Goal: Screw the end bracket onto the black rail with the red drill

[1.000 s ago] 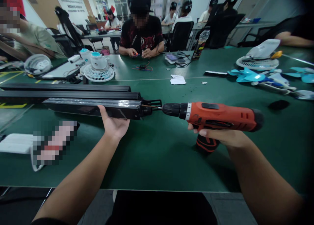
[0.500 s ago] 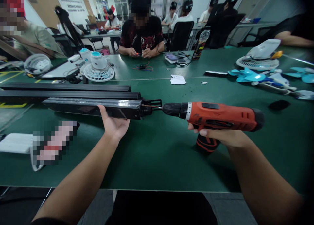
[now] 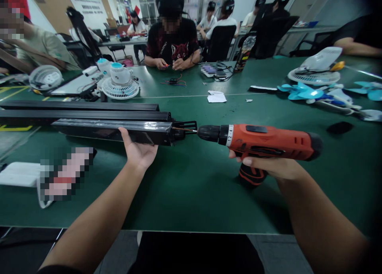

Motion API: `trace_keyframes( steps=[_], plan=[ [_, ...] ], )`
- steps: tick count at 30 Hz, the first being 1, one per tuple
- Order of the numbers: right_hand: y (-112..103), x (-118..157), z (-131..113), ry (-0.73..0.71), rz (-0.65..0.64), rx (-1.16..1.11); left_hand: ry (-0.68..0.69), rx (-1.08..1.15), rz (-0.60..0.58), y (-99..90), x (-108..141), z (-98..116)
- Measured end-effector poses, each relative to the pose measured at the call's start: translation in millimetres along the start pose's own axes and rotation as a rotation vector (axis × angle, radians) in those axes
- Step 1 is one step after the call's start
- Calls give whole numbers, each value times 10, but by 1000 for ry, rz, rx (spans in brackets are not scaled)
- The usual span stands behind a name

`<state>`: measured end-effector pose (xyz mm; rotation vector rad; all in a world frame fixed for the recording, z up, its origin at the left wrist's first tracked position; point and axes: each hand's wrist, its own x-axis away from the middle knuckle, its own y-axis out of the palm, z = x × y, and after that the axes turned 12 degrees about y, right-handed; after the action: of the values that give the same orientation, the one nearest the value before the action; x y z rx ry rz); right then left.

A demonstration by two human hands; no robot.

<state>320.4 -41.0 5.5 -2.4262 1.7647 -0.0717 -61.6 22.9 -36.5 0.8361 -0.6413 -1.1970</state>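
My left hand (image 3: 140, 152) grips a long black rectangular bar (image 3: 143, 127) near its right end, the thumb on its front side and the palm beneath. A dark bracket (image 3: 191, 126) sticks out from the bar's end. In my right hand (image 3: 274, 166) is a red and black cordless drill (image 3: 268, 140), held by its handle and pointing left. Its thin bit reaches from the chuck (image 3: 209, 133) to the end of the bar. Two more black bars (image 3: 89, 115) lie just behind the held one.
White fan parts (image 3: 121, 85) lie at the back left, and blue fan blades (image 3: 304, 92) at the right. Behind the drill are paper scraps (image 3: 217, 97) and a bottle (image 3: 243, 55). A phone (image 3: 70, 172) lies at left. Across the green table (image 3: 191, 202) sits a person (image 3: 173, 39).
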Motion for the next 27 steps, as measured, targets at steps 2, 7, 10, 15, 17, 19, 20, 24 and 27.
trace_keyframes(
  steps=[2, 7, 10, 15, 17, 19, 20, 24, 27],
  plan=[
    [-7, 1, 1, 12, -1, 1, -4, -5, -2, -5, -2, 2],
    [-6, -1, -2, 3, -4, 30, 1, -18, 13, 23, 10, 4],
    [1, 2, -3, 11, 9, 25, 7, -26, 35, 40, 15, 1],
    [-1, 5, 3, 23, 10, -5, 4, -32, 22, 14, 4, 2],
    [-2, 3, 3, 30, 8, -9, -4, -19, 6, 1, -1, 5],
    [-1, 2, 2, 36, 5, -14, -7, -14, 3, 0, -1, 7],
    [-1, 2, 2, 35, 7, -17, -6, -14, 7, 5, 1, 8],
    [0, 8, 0, 50, 19, -3, 3, -24, 29, 42, 16, 8],
    [0, 12, -9, 74, 25, 12, 3, -26, 35, 47, 17, 6]
  ],
)
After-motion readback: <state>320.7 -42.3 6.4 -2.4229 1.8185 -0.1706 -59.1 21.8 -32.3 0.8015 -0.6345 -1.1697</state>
